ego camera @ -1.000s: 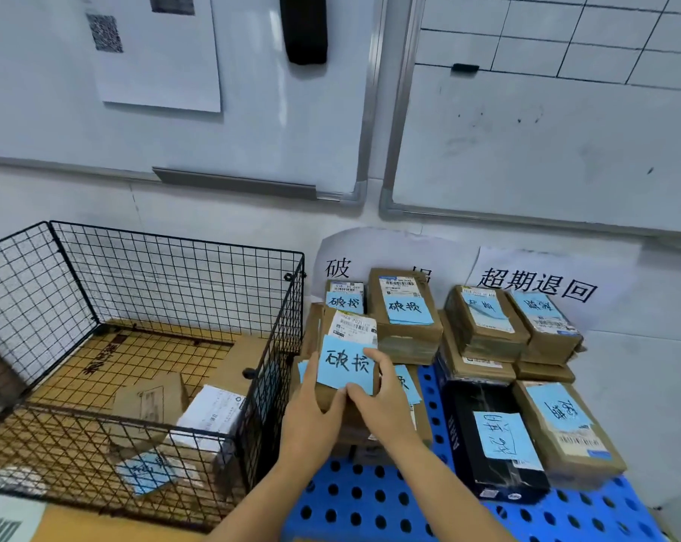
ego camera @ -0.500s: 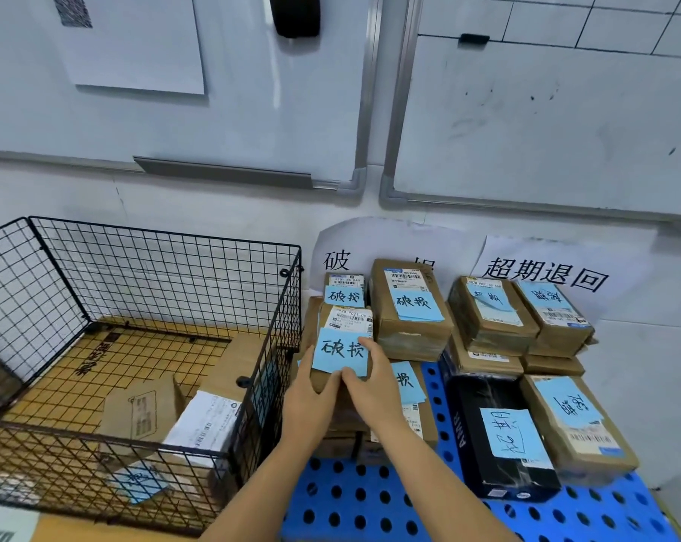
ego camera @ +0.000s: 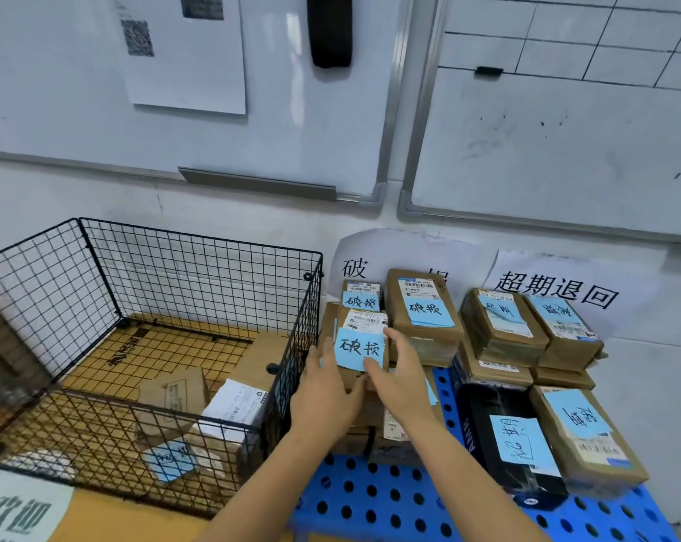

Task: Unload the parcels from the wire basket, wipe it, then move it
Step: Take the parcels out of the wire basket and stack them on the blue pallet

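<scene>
The black wire basket (ego camera: 96,275) stands on the left with several cardboard parcels (ego camera: 174,393) in its near right corner, one bearing a blue note. To its right, a brown parcel with a blue handwritten note (ego camera: 360,346) lies on top of a stack. My left hand (ego camera: 323,397) clasps that parcel's left and front edge. On the parcel's right side is my right hand (ego camera: 403,379), its fingers spread and only its thumb touching the note's corner.
More labelled parcels (ego camera: 503,326) and a black-wrapped parcel (ego camera: 503,436) are stacked on a blue perforated plastic platform (ego camera: 370,498). Two paper signs (ego camera: 558,295) lean on the wall behind them, under two whiteboards. The basket sits on flattened cardboard (ego camera: 108,526).
The parcel has stayed on the stack. My right hand has slid off the note to the parcel's right edge and spread its fingers. The view has shifted slightly.
</scene>
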